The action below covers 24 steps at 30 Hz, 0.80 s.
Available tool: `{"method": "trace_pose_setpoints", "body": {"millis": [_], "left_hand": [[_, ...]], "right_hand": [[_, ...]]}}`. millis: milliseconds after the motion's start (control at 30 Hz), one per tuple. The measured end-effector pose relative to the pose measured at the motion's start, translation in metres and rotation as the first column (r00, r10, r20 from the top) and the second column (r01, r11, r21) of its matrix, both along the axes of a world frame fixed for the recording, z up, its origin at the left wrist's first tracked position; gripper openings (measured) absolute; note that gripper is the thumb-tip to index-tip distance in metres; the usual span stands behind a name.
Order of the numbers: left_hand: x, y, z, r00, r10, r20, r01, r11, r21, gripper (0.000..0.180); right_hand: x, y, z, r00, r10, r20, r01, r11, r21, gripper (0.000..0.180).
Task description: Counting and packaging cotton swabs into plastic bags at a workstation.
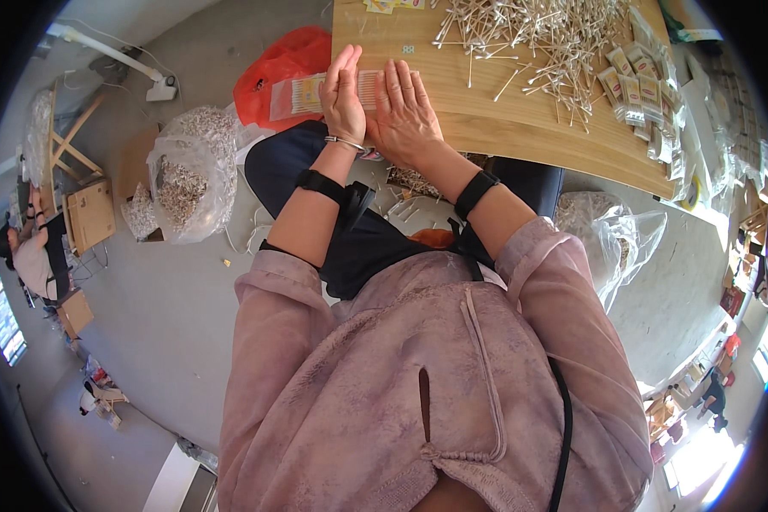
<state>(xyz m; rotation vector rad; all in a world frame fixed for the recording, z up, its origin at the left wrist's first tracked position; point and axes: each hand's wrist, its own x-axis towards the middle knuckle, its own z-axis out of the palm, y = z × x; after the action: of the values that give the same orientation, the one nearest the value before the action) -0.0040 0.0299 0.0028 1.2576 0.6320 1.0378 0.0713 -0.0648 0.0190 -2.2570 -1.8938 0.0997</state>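
At the table's near left corner lies a clear flat packet of cotton swabs (297,97), its left end sticking out past the edge. My left hand (343,107) stands on its side over the packet, fingers stretched out. Beside it my right hand (403,118) lies with fingers extended, covering part of the packet. The two hands meet near the wrists. Neither one grips anything that I can see. What the palms press on is partly hidden.
Loose cotton swabs (538,38) are heaped on the wooden table (465,128). Small filled packets (640,90) lie at its right. A red bag (290,60) hangs by the left edge. Swab-filled plastic bags (198,175) stand on the floor. Other people (38,256) sit farther off.
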Motion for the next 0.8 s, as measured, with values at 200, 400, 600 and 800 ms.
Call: {"method": "trace_pose_setpoints", "body": {"millis": [200, 400, 600, 800], "left_hand": [[0.005, -0.004, 0.006, 0.999, 0.023, -0.026, -0.024, 0.999, -0.032, 0.042], [-0.001, -0.002, 0.007, 0.996, 0.057, -0.074, -0.058, 0.998, -0.006, 0.043], [-0.031, 0.023, 0.036, 0.816, 0.253, -0.519, -0.053, 0.928, 0.369, 0.043], [-0.062, 0.050, -0.013, 0.487, 0.537, -0.689, -0.060, 0.808, 0.587, 0.045]], "right_hand": [[0.004, -0.005, 0.000, 0.999, 0.026, -0.048, -0.026, 1.000, 0.000, 0.071], [-0.001, -0.001, 0.002, 0.998, 0.021, -0.052, -0.021, 1.000, -0.005, 0.071], [0.007, -0.005, -0.001, 0.999, 0.000, -0.048, -0.001, 1.000, -0.013, 0.072], [-0.004, 0.004, 0.000, 0.998, 0.034, -0.060, -0.035, 0.999, -0.021, 0.073]]}}
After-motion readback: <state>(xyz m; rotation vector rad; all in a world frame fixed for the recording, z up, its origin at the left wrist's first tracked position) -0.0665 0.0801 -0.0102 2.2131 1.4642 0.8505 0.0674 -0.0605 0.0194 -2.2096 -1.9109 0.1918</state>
